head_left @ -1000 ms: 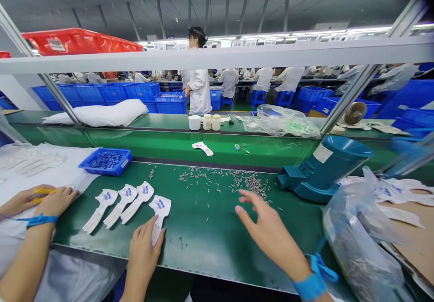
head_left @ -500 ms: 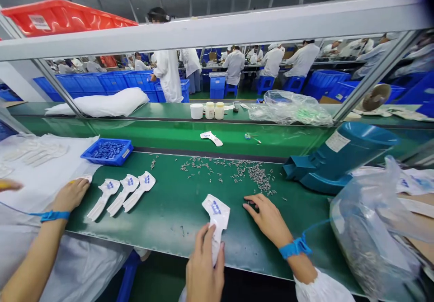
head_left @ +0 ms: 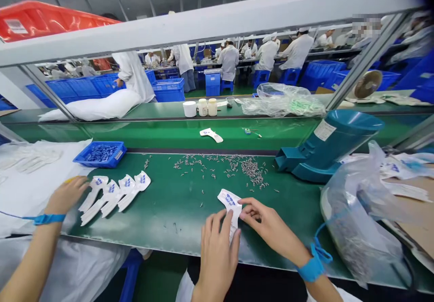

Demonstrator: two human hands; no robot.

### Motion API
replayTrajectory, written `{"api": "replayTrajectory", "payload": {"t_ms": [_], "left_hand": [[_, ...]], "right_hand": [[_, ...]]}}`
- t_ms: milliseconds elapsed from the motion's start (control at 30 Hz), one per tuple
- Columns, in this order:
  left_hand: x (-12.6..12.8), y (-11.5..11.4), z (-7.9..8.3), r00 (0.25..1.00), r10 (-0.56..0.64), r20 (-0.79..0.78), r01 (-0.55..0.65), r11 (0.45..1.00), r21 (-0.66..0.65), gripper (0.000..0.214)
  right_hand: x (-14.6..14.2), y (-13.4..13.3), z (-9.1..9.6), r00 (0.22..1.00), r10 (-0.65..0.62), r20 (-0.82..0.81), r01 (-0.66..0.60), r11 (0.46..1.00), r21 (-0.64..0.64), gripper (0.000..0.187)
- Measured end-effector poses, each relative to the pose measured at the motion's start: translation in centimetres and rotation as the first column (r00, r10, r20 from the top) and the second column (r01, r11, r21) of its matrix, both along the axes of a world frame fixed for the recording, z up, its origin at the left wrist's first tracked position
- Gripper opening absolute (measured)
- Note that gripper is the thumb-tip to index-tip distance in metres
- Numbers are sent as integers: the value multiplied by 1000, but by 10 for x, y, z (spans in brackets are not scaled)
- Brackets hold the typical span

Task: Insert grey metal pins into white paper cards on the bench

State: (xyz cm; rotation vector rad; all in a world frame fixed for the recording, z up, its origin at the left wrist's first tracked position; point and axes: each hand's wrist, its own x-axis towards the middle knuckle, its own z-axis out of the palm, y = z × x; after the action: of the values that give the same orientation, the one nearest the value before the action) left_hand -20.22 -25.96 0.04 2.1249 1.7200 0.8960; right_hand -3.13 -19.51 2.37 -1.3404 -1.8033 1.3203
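A white pouch with blue print lies on the green belt near the front edge. My left hand rests on its lower part, fingers curled over it and holding it. My right hand, with a blue strap at the wrist, pinches the pouch's right edge with fingers together. Just beyond the pouch, several small grey pellets are scattered on the belt.
A co-worker's hand at the left touches a row of similar white pouches. A blue tray of small parts sits behind them. To the right stand a teal scoop-shaped bin and a clear plastic bag. People in white coats work in the background.
My left hand carried the pouch from the left row to the middle of the belt. My right hand came from the pellets to the pouch's edge. The co-worker's hand shifted the row.
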Motion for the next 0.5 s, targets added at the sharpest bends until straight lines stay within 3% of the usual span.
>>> {"api": "replayTrajectory", "payload": {"t_ms": [133,367,500], "left_hand": [[-6,8,10,983,-133,128,135,991,-7,22],[-2,9,-5,974,-13,225,-6,997,83,13],[-14,13,-4,978,-95,184,81,993,84,14]], "right_hand": [[-4,-10,4,992,43,-119,-55,993,-100,30],[-12,-12,-3,991,-29,-131,17,995,-97,24],[-10,-11,3,997,-1,-83,-6,997,-82,27]]}}
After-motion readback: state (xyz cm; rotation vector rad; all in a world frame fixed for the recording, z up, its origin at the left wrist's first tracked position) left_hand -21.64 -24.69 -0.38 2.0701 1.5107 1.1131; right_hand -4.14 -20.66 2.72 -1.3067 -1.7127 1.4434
